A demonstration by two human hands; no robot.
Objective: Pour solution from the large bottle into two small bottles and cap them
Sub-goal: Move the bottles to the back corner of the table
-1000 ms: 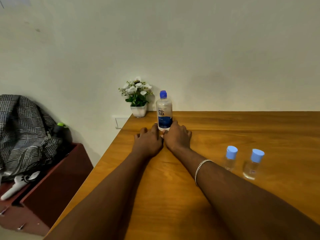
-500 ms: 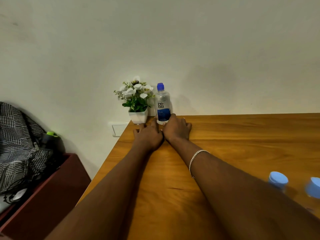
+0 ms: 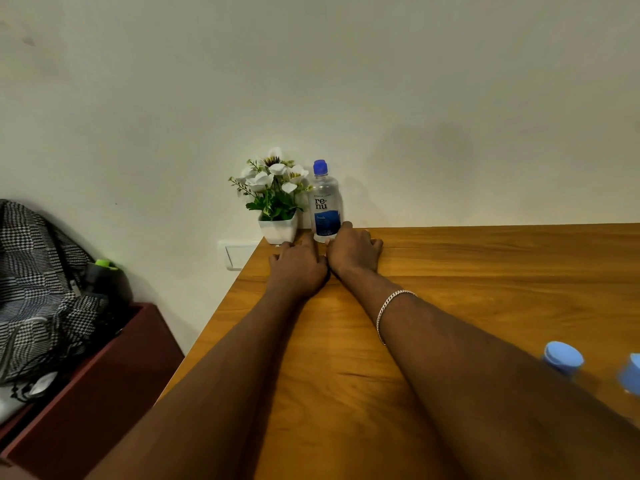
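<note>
Blue-capped large bottle [image 3: 325,202], brown table [image 3: 485,271], black-and-white checked cloth [image 3: 34,271].

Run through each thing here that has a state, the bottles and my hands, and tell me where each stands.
Large bottle: upright, blue cap on.
Small bottle beside the right forearm: light blue cap on.
Small bottle at the frame edge: light blue cap on, partly cut off.
Left hand: flat on the table, holding nothing.
Right hand: resting on the table, fingers by the large bottle's base, not gripping.

Left grip [image 3: 298,268], right grip [image 3: 353,252] (palms down)
</note>
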